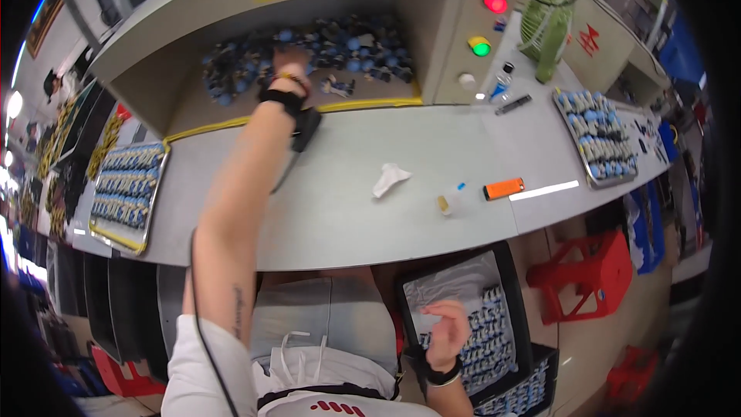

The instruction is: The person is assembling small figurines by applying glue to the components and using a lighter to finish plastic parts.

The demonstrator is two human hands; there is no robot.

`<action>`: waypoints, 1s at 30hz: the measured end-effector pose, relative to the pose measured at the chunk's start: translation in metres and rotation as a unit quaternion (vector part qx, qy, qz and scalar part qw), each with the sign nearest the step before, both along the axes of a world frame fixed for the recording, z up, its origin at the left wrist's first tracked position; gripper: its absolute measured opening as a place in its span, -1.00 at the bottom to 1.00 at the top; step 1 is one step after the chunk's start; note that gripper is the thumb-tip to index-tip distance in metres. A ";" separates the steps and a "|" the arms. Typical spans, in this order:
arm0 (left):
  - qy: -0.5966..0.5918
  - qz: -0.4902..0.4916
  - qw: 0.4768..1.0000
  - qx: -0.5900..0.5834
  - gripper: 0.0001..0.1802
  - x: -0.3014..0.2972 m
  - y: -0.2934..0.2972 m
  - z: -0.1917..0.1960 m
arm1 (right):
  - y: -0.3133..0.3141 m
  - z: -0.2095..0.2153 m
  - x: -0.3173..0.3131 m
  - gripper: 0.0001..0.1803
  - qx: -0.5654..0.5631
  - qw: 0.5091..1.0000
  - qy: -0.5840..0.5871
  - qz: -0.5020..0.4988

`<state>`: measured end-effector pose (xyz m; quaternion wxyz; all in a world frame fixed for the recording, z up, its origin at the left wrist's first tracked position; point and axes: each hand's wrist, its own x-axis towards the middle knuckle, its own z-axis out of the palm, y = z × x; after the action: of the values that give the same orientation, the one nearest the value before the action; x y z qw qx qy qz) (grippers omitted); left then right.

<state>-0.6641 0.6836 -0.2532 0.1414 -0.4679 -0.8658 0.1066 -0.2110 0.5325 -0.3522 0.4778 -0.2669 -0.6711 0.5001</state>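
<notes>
My left arm stretches across the table, and my left hand [291, 59] reaches into a wide bin [193, 117] among a heap of small blue-and-dark figurines [363, 46]. Its fingers are blurred among the pieces, so I cannot tell what they hold. One figurine [337, 87] lies apart at the front of the heap. Low on the right, my right hand [448, 333] hovers over a black crate [523, 324], fingers loosely bent and apart, with nothing visible in them. Inside the crate, rows of similar figurines [488, 340] lie beside a sheet of clear plastic [448, 284].
Trays of figurines stand at the left [144, 243] and right [593, 177]. On the table lie a crumpled white tissue [390, 179], an orange block [503, 188] and a black marker [513, 104]. A bottle [502, 81] stands near the lit lamps [480, 47]. A red stool [583, 274] is at right.
</notes>
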 end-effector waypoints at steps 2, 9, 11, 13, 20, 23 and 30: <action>-0.257 0.007 0.928 0.269 -0.43 -0.043 -0.026 -0.005 | 0.010 -0.034 0.026 -0.86 -0.092 0.988 -0.038 -0.118; -0.103 -0.220 0.970 0.015 -0.39 0.110 -0.113 -0.015 | 0.094 -0.254 0.187 -0.61 -0.141 0.807 -0.490 -0.299; -0.128 -0.187 0.973 -0.046 -0.39 0.123 -0.125 -0.020 | 0.103 -0.291 0.199 -0.53 -0.155 0.747 -0.589 -0.266; -0.180 -0.157 0.970 -0.046 -0.39 0.124 -0.126 -0.025 | 0.111 -0.320 0.203 -0.39 -0.138 0.700 -0.653 -0.253; -0.186 -0.175 0.963 -0.085 -0.37 0.109 -0.125 -0.021 | 0.176 -0.348 0.189 -0.09 -0.207 0.646 -0.699 -0.228; -0.239 -0.196 0.948 -0.070 -0.23 0.104 -0.123 -0.021 | 0.185 -0.364 0.195 -0.17 -0.166 0.606 -0.747 -0.218; -0.275 -0.171 0.943 -0.073 -0.24 0.121 -0.117 -0.007 | 0.173 -0.384 0.176 -0.47 0.029 0.613 -0.758 -0.219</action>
<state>-0.5431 0.5664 -0.2602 -0.1210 -0.6288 -0.7680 0.0113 -0.0354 0.7057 -0.7364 -0.0983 -0.6759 -0.7301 -0.0200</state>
